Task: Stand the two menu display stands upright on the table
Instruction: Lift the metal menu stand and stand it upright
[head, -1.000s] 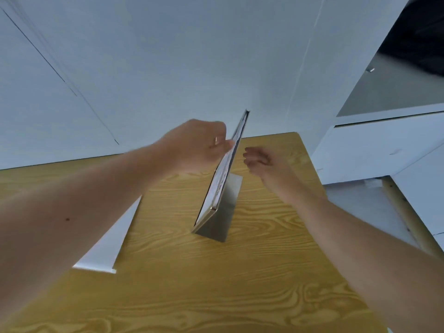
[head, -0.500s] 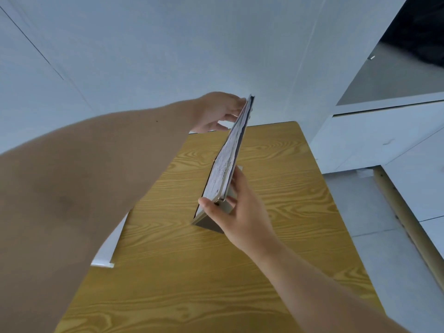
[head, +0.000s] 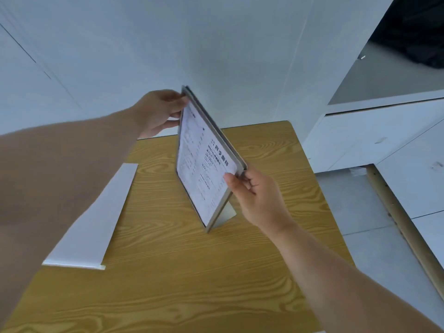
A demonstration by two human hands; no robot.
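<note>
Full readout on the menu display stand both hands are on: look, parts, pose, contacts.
The flat rectangular menu display stand has a thin grey metallic-looking frame around a white printed menu sheet, dark text partly legible ("SPECIAL"). A grey base flap shows behind its lower edge. It is tilted, its bottom corner at the wood-grain table. The left hand grips its top corner; the right hand pinches its right edge.

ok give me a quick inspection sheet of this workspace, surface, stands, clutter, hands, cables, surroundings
surface: wood-grain table, bare in front
job's things: menu stand tilted, its lower edge by the grey base on the table; flat white panel lying at left, possibly the second stand
clutter: nothing seen
hands: left hand grips the stand's top corner, right hand its right edge
cables: nothing seen
surroundings: white wall, white cabinets, tiled floor
</note>
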